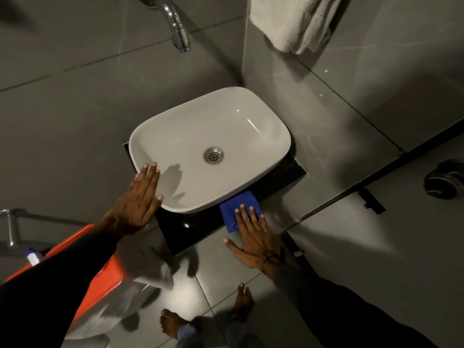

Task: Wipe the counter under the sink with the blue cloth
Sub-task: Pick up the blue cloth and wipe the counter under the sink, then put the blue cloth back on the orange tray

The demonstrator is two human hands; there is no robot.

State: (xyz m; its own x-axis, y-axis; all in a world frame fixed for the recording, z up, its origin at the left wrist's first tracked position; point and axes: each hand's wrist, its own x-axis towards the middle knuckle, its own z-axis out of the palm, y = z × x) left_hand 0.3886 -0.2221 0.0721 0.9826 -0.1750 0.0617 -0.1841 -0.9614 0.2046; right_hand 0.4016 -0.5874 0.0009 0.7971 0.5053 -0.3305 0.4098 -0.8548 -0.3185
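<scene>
A white oval sink (251, 116) stands on a small glossy black counter (195, 232). The blue cloth (238, 204) lies folded on the counter's front right part, just under the sink's rim. My right hand (253, 237) presses flat on the cloth with fingers spread, covering its near half. My left hand (140, 199) rests flat and open against the sink's left front rim, holding nothing.
A chrome tap (179, 28) juts from the grey tiled wall above the sink. A white towel (296, 23) hangs top right. An orange bin (100, 280) with a bottle sits lower left. My bare feet (173, 322) stand on the tiled floor below.
</scene>
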